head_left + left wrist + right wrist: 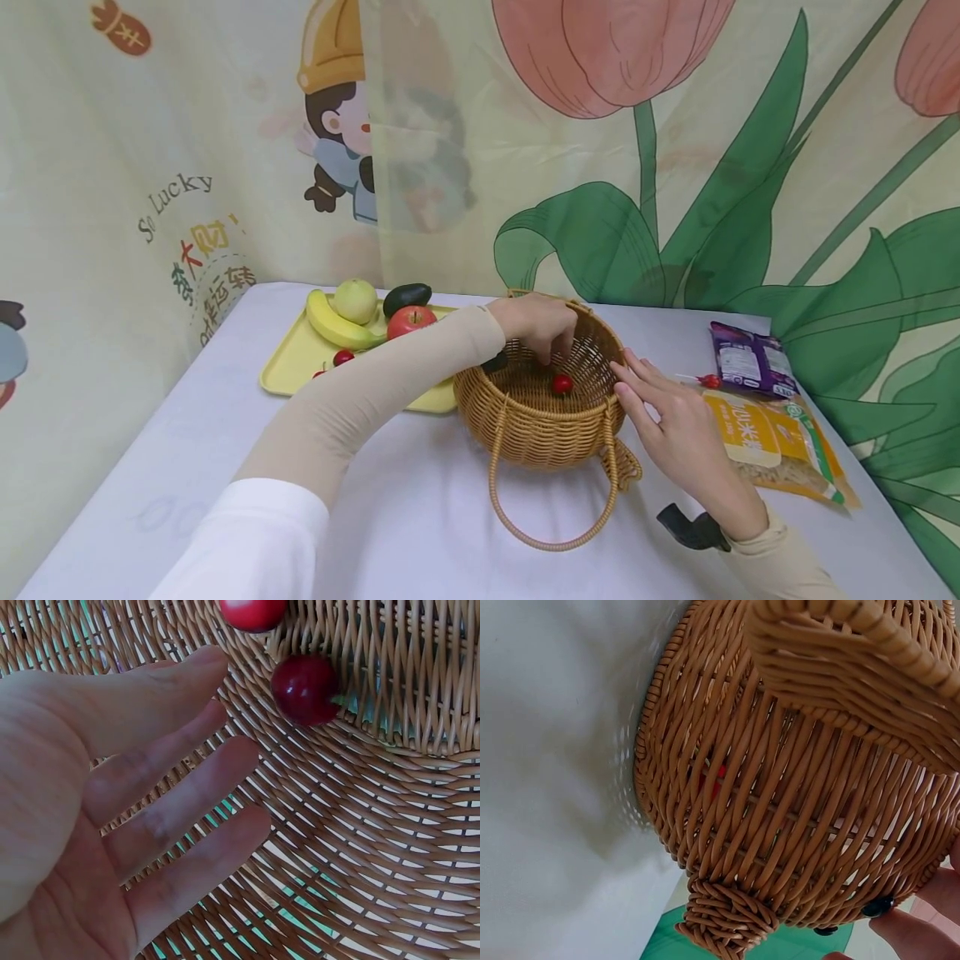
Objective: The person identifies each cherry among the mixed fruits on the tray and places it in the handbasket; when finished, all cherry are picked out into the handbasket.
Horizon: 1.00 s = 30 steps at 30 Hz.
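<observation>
My left hand (537, 325) reaches down inside a brown wicker basket (551, 435). In the left wrist view its fingers (202, 844) are loosely extended, with nothing held. Close by its fingertips, against the woven inside, lie a dark red cherry (306, 690) and a brighter red one cut off by the frame's top edge. The head view shows one cherry (562, 384) in the basket. Outside, my right hand (672, 417) rests its nearly straight fingers on the basket's right rim. The right wrist view shows its fingertips (915, 930) touching the weave.
A yellow tray (279, 380) to the left holds a banana (337, 323), a pale round fruit (356, 302), an avocado (407, 298), a red apple (412, 320) and cherries (343, 357). At right lie a purple packet (752, 360), a yellow grain bag (780, 442) and a small red item (708, 381).
</observation>
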### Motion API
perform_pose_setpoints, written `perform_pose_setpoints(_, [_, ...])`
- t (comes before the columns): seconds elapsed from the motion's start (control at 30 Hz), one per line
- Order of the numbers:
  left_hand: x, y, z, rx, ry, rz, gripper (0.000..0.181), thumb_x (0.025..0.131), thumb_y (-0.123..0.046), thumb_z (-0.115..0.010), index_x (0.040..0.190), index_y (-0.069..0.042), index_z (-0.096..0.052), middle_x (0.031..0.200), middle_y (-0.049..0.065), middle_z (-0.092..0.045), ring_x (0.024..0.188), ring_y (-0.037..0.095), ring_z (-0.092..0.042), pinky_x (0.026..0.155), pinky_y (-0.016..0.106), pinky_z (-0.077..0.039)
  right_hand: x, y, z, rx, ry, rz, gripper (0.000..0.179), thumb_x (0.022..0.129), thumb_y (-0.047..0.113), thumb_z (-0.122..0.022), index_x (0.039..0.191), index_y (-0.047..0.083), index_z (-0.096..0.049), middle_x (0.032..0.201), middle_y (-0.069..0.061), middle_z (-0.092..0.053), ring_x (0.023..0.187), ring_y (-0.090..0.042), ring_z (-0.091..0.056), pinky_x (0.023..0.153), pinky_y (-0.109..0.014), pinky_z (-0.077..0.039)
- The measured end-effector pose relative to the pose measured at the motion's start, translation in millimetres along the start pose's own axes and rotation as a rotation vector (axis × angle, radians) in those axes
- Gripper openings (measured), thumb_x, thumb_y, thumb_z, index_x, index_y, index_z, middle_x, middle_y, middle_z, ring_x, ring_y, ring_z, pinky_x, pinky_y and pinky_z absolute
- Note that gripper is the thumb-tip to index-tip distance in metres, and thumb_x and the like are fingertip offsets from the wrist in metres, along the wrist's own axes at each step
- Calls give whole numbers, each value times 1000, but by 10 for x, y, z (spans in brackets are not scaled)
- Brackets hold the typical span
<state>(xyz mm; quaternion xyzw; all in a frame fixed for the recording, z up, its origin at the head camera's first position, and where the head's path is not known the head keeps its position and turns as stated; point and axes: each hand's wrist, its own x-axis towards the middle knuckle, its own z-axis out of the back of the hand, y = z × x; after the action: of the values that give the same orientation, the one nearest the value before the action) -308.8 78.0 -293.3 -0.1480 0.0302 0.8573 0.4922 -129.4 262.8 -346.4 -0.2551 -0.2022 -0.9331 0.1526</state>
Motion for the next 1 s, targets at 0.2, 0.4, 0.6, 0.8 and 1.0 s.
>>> perform_pose_setpoints(0.2, [29, -33, -2, 32, 4, -26, 30, 91, -18, -79, 120, -24, -78, 124, -7, -74, 117, 12, -66, 99, 30, -56, 1, 10, -1, 4, -1, -2, 36, 102, 21, -64, 135, 9, -68, 144, -16, -60, 124, -48, -63, 93, -64, -52])
perform_pose_setpoints(0.4, [34, -126, 79, 27, 15, -73, 28, 90, -18, -80, 118, -20, -79, 121, -4, -75, 112, 11, -68, 95, 29, -58, -13, 5, -1, 1, -1, -2, 35, 102, 21, -63, 135, 8, -68, 144, -17, -61, 124, -47, -63, 94, -65, -52])
perform_pose_setpoints(0.6, [-85, -98, 255, -9, 14, -70, 32, 91, -18, -79, 123, -20, -77, 121, -3, -76, 108, 11, -69, 91, 28, -58, -11, 2, -3, 8, 4, -2, 36, 103, 22, -63, 135, 8, -68, 144, -17, -60, 125, -47, -62, 93, -64, -52])
perform_pose_setpoints(0.8, [-301, 49, 408, -57, -54, -60, 32, 93, -21, -77, 125, -21, -76, 120, -3, -77, 107, 9, -69, 94, 29, -57, -1, -5, 12, 8, 0, -4, 36, 102, 22, -63, 135, 8, -67, 144, -17, -60, 125, -48, -62, 94, -64, -52])
perform_pose_setpoints(1.0, [-662, 326, 440, -84, -204, -101, 29, 94, -18, -76, 123, -18, -77, 120, 0, -77, 101, 17, -72, 91, 32, -57, 4, -9, 9, 12, -8, 2, 35, 102, 21, -64, 134, 8, -68, 144, -17, -60, 124, -48, -62, 94, -64, -52])
